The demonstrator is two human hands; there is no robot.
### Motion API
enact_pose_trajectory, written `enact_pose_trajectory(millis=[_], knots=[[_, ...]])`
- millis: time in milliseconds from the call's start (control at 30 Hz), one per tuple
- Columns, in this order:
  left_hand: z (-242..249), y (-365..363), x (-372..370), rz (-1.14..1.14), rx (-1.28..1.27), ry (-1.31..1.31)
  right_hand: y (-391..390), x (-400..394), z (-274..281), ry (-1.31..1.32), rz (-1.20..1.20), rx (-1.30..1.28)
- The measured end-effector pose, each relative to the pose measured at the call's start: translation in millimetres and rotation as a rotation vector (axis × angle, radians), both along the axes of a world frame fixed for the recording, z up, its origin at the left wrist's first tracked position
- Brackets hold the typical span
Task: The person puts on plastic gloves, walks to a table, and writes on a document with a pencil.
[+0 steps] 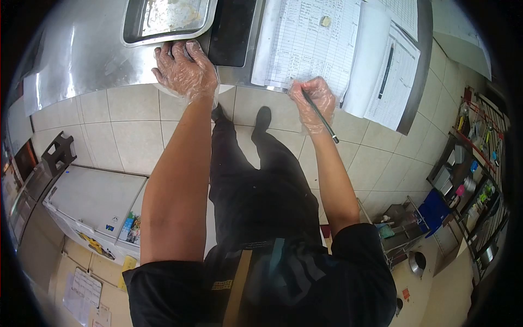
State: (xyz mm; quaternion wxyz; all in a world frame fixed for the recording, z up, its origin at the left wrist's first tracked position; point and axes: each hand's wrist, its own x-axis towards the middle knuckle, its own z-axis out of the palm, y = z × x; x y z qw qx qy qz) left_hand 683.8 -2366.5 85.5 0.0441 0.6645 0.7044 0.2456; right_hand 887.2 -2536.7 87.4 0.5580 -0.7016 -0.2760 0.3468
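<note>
My right hand [314, 102], in a clear plastic glove, grips a dark pencil [321, 119] over the lower edge of a printed form with handwriting [310, 49]. The pencil's tip is hidden by the fingers. My left hand [187, 70], gloved the same way, lies with fingers spread on the steel table's front edge. Its fingertips are at the near rim of a metal tray [169, 39], whose inside looks stained. To the right of that hand is a flat black panel [229, 38].
More paper sheets [400, 82] lie at the right, with a dark pen [386, 71] on them. The steel table [98, 60] runs along the front. Behind me are a white chest freezer [92, 196], a dark stool [58, 152] and a cluttered rack [479, 163].
</note>
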Motion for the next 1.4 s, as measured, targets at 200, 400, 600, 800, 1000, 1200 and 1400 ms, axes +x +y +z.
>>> enact_pose_trajectory(millis=[200, 400, 600, 800, 1000, 1200, 1400], knots=[[3, 0, 1, 0.0, -0.003, -0.007, 0, -1, 6, -0.028, -0.03, -0.016], [0, -1, 1, -0.004, 0.082, 0.086, -1, -1, 3, 0.051, -0.028, -0.002], [1, -1, 1, 0.003, 0.052, 0.058, -1, -1, 8, -0.014, 0.013, -0.026], [1, -2, -1, 0.0, 0.001, 0.023, -4, -2, 4, 0.092, -0.015, 0.064], [1, -1, -1, 0.0, 0.006, 0.009, -18, 7, 36, 0.175, -0.105, 0.172], [0, 0, -1, 0.001, 0.012, 0.018, -50, 16, 51, 0.198, -0.163, 0.077], [3, -1, 2, 0.004, 0.054, 0.078, -64, -3, 49, 0.156, -0.102, 0.013]])
